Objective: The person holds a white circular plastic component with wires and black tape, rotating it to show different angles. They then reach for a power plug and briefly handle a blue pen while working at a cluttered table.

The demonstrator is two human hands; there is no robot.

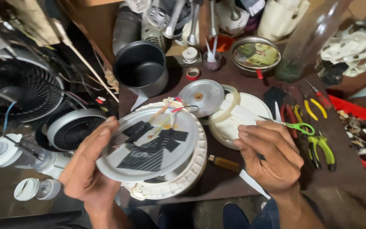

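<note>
My left hand (89, 163) holds a round grey metal plate (149, 142) tilted up by its left rim. Black tape patches and thin red and yellow wires lie on its face. The plate sits over a white round cooker base (183, 174). My right hand (272, 154) is curled on a white strip (253, 182) that runs down past the table edge. It hovers by green-handled scissors (295, 126) and the white round lid (242, 123).
A dark brown table (217, 178) carries a black inner pot (141, 68), a small metal disc (201, 96), a patterned bowl (256, 56), green and yellow pliers (320, 148), and a red tray (363, 127) of small parts. Fan grilles (18, 91) stand at left.
</note>
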